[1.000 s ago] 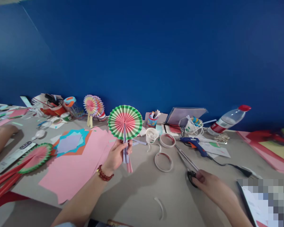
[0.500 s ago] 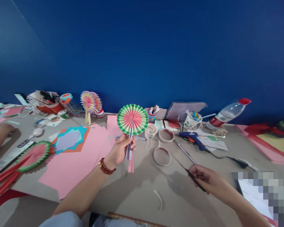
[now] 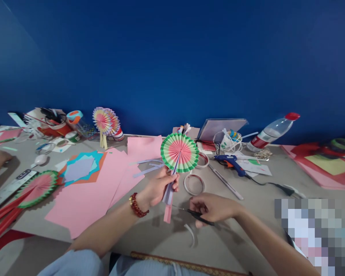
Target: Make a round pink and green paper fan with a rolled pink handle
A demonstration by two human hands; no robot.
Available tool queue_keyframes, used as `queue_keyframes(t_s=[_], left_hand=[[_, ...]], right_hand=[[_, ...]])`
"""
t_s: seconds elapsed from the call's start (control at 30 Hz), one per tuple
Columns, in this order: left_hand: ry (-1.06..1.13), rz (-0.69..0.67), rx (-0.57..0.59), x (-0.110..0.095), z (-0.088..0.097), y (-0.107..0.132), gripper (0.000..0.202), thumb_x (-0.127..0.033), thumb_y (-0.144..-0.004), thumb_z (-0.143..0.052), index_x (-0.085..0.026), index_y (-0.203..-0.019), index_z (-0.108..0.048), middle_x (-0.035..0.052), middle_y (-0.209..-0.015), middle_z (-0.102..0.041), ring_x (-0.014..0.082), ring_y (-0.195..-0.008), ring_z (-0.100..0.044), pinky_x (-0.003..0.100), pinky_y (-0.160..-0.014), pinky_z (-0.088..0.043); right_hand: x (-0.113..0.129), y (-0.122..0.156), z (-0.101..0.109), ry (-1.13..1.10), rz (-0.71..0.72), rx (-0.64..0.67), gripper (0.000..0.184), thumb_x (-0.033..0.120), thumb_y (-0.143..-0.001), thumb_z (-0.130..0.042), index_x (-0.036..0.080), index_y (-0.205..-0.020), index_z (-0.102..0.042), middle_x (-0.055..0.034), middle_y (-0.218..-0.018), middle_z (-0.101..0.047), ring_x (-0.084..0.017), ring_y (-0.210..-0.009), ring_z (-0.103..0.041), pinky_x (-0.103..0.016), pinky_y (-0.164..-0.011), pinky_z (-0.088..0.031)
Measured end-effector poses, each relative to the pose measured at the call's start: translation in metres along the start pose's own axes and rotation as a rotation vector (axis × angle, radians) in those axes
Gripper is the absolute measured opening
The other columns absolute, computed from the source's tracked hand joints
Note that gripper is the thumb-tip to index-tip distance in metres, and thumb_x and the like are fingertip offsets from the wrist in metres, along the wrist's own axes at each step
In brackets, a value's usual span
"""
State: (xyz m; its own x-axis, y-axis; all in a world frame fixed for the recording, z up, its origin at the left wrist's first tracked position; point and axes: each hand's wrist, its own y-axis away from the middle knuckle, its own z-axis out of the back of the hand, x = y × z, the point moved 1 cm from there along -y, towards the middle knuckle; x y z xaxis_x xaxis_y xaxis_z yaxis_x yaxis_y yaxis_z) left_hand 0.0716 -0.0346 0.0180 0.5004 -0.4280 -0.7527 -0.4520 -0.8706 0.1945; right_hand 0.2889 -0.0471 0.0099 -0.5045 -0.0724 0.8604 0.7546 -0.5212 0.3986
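**Scissors (image 3: pixel 199 217) at the handle (image 3: pixel 168 196) of a paper fan (image 3: pixel 179 152)**

Clock positions are read about the green-rimmed fan, held face-on above the surface (image 3: pixel 255 203). Its lavender-and-pink handle slants towards seven o'clock. The left hand (image 3: pixel 161 187) grasps this handle just below the pleated disc; the right hand (image 3: pixel 214 207), at five o'clock, grips the black-handled scissors, blades pointing towards nine. The blades lie near the handle's lower end; contact cannot be made out. A second fan (image 3: pixel 40 188) lies between eight and nine o'clock, a glue gun (image 3: pixel 236 167) between three and four, and a curled white strip (image 3: pixel 191 234) near six.

The step in hand appears to be lining the scissors up with the handle's end. The next move would call for a steady left hold, with fingers clear of the blades.
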Motion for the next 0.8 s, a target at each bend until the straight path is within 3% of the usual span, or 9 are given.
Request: queue_keyframes(t_s=[0.17,0.57,0.8], left_hand=[[0.007,0.012,-0.064,0.0044,-0.0022,0.0006,0.041,-0.029,-0.075,-0.079,-0.021,-0.095,-0.044,-0.0028,-0.081,-0.053,0.0070,-0.060,-0.048,0.024,-0.062,-0.043],[-0.015,-0.001,-0.095,0.0075,0.0020,-0.0003,0.042,-0.030,-0.075,-0.080,-0.022,-0.093,-0.043,-0.0034,-0.080,-0.053,0.0080,-0.062,-0.051,0.027,-0.066,-0.046],[0.004,0.030,-0.026,0.0015,0.0049,0.0025,0.032,-0.024,-0.078,-0.077,-0.020,-0.092,-0.048,-0.0032,-0.081,-0.054,0.0079,-0.062,-0.053,0.036,-0.084,-0.049]], right_hand=[[-0.0041,-0.0044,0.0028,0.071,-0.030,0.057,0.042,0.054,-0.067,-0.080,0.018,-0.077,-0.060,0.0052,-0.064,-0.052,-0.011,-0.060,-0.045,-0.020,-0.053,-0.030],[-0.0102,-0.0053,0.0017,-0.168,-0.066,0.140,0.043,0.054,-0.071,-0.079,0.017,-0.075,-0.058,0.0053,-0.060,-0.057,-0.009,-0.056,-0.048,-0.019,-0.053,-0.034],[-0.0045,-0.0064,0.0012,-0.195,-0.093,0.150,0.044,0.055,-0.071,-0.078,0.017,-0.071,-0.055,0.0061,-0.055,-0.055,-0.009,-0.054,-0.051,-0.019,-0.051,-0.033]])
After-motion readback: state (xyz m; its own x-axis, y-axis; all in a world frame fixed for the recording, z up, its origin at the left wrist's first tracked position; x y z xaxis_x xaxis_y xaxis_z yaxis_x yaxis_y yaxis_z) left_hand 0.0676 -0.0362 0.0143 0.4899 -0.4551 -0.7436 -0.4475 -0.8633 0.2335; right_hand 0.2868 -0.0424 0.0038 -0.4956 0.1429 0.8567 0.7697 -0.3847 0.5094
